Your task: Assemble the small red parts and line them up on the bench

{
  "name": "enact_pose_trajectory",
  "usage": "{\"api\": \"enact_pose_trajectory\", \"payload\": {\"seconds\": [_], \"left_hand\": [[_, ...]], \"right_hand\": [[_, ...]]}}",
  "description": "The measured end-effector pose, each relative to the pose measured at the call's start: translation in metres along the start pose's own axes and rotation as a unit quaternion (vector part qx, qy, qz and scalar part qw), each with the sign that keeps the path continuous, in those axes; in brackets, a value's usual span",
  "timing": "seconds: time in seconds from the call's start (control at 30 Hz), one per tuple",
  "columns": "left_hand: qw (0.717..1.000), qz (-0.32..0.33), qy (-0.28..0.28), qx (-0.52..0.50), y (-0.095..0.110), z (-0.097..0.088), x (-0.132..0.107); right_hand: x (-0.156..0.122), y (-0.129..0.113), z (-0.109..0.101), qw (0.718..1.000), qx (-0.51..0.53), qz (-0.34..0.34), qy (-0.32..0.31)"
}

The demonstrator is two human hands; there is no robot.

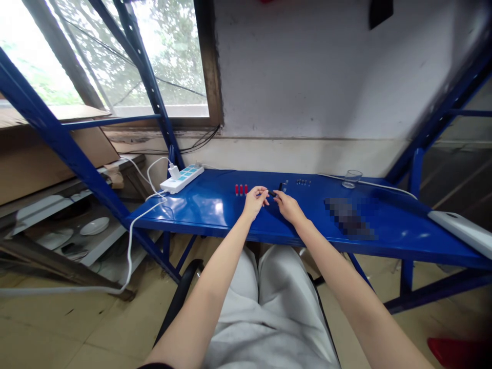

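Note:
Between my two hands, just over the front of the blue table (200, 205), is a small black cylinder (272, 193), too small to name its kind. The fingers of my left hand (255, 201) are closed on its left end. My right hand (287, 204) pinches its right end. Three small red cylinders (241, 190) stand in a row behind and left of my left hand. Beyond my right hand stands another black piece (280, 186) beside a small clear part (285, 184). Several tiny metallic pieces (303, 182) lie farther back on the right.
A white power strip (182, 179) with a plugged-in cord lies at the table's left end. A clear glass cup (351, 178) stands at the back right, near a blurred-out dark object (349, 218). A white flat object (463, 230) rests at the right edge. Blue posts rise at both ends.

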State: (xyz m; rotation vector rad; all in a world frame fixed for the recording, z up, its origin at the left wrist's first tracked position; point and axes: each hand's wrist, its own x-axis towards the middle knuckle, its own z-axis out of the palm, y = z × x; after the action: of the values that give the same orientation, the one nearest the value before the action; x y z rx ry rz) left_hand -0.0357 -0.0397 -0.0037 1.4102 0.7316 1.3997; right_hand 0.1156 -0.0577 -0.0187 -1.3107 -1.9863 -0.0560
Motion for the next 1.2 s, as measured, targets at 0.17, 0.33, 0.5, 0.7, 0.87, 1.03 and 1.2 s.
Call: {"api": "enact_pose_trajectory", "payload": {"seconds": [0.17, 0.33, 0.5, 0.7, 0.87, 1.03, 1.2], "left_hand": [[1.000, 0.007, -0.005, 0.023, -0.003, -0.001, -0.001], [0.999, 0.014, -0.013, 0.050, -0.006, -0.002, -0.001], [0.997, 0.026, -0.022, 0.070, -0.006, -0.002, -0.002], [0.990, 0.042, -0.044, 0.128, 0.000, -0.003, 0.001], [0.937, 0.123, -0.100, 0.311, 0.027, -0.003, 0.020], [0.842, 0.184, -0.204, 0.464, 0.074, -0.002, 0.050], [0.813, 0.162, -0.205, 0.519, 0.094, -0.005, 0.080]], "right_hand": [[0.000, 0.002, 0.001, 1.000, -0.007, -0.018, -0.003], [0.000, 0.004, 0.003, 0.999, -0.025, -0.024, -0.014], [-0.001, 0.006, 0.003, 0.999, -0.029, -0.029, -0.013], [0.000, 0.006, 0.003, 0.998, -0.041, -0.038, 0.008], [0.001, -0.002, -0.001, 0.999, -0.041, -0.012, 0.013], [0.001, -0.014, -0.006, 0.999, -0.010, 0.016, 0.027], [0.000, -0.018, -0.009, 0.999, -0.001, 0.027, 0.022]]}}
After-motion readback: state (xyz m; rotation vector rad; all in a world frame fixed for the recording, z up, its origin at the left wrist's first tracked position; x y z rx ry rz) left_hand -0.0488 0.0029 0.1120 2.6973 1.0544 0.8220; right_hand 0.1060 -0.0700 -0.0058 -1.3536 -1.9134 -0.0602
